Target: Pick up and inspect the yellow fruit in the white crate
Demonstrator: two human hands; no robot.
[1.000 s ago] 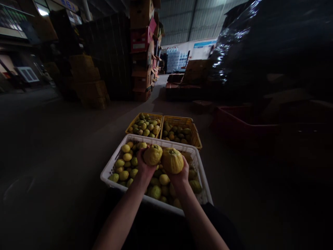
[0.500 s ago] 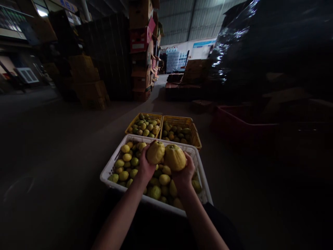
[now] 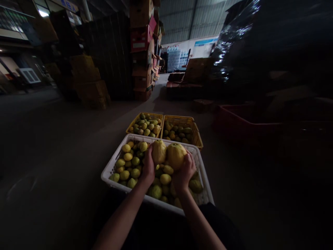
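Observation:
My left hand [image 3: 148, 164] is wrapped round the outer side of a large yellow fruit [image 3: 159, 152]. A second, slightly bigger yellow fruit [image 3: 176, 156] rests in my right hand [image 3: 185, 170], whose fingers curl round its right side. The two fruits are held side by side, close together, above a white crate [image 3: 114, 155]. Many smaller yellow and green fruits [image 3: 165, 179] lie in that crate, some hidden under my hands and forearms.
Behind the white crate stand two yellow crates [image 3: 163, 125] of fruit, side by side. A red bin [image 3: 244, 121] is at the right. Stacked cardboard boxes [image 3: 142, 74] rise beyond, with more boxes [image 3: 95, 91] further left. Dark wrapped stacks stand at the right.
My left hand has turned more upright and shifted slightly right with its fruit. The right hand's fingers have moved up round the bigger fruit.

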